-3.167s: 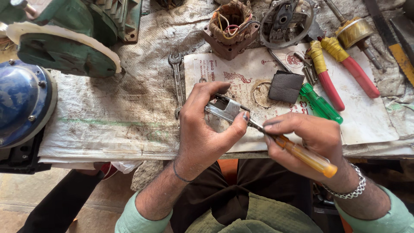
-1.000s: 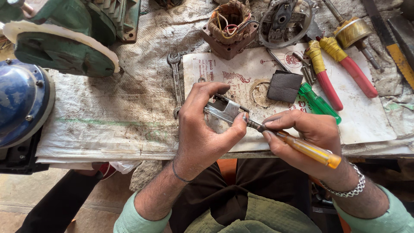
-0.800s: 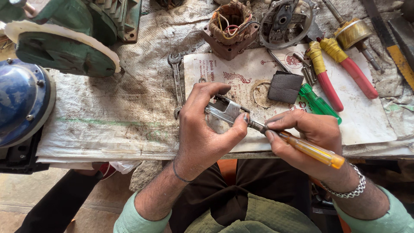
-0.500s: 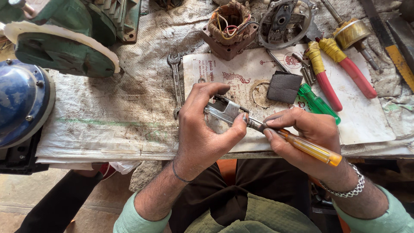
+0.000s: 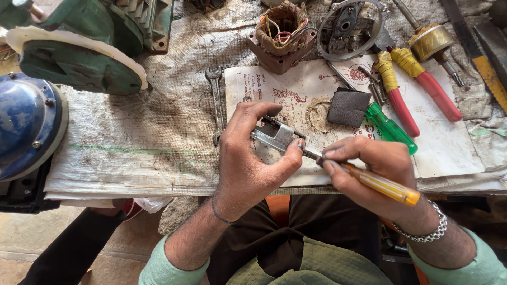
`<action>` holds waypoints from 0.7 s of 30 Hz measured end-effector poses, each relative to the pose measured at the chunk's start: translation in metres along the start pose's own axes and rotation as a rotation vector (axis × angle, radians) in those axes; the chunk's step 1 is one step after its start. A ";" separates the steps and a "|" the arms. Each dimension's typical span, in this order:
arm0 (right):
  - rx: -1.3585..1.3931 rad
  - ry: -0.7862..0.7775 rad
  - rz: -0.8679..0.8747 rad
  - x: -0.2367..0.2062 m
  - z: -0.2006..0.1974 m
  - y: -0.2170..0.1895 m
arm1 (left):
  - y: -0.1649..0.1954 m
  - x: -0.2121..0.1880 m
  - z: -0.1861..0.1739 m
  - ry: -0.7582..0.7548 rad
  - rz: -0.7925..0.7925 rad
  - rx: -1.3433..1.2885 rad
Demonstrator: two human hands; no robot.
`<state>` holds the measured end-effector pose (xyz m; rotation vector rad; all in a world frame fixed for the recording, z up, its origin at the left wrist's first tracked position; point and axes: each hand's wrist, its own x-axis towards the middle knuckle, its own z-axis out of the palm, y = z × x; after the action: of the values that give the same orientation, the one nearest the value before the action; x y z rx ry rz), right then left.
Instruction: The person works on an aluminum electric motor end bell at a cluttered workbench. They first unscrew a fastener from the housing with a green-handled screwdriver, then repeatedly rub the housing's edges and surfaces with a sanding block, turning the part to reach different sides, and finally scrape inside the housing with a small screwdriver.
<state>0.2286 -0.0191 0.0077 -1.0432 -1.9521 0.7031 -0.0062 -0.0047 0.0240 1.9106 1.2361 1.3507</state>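
Note:
My left hand pinches a small grey metal bracket between thumb and fingers, just above the workbench's front edge. My right hand grips a screwdriver with a clear orange handle. Its steel shaft points left, and the tip meets the bracket's right end by my left thumb. The tip itself is hidden behind the thumb.
A printed paper sheet carries a dark square pad, a green-handled screwdriver and red-handled pliers. A spanner lies left of it. A wound stator, a round end cover, a green motor housing and a blue dome sit around.
My right hand and the screwdriver have shifted slightly, the handle rolling between my fingers. The bracket stays in my left hand in the same place.

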 end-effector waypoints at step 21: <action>0.025 0.042 0.018 0.000 0.001 0.000 | 0.000 0.000 -0.001 -0.008 -0.005 0.001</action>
<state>0.2280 -0.0189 0.0070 -1.0538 -1.8958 0.7080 -0.0068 -0.0046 0.0246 1.9113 1.2368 1.3384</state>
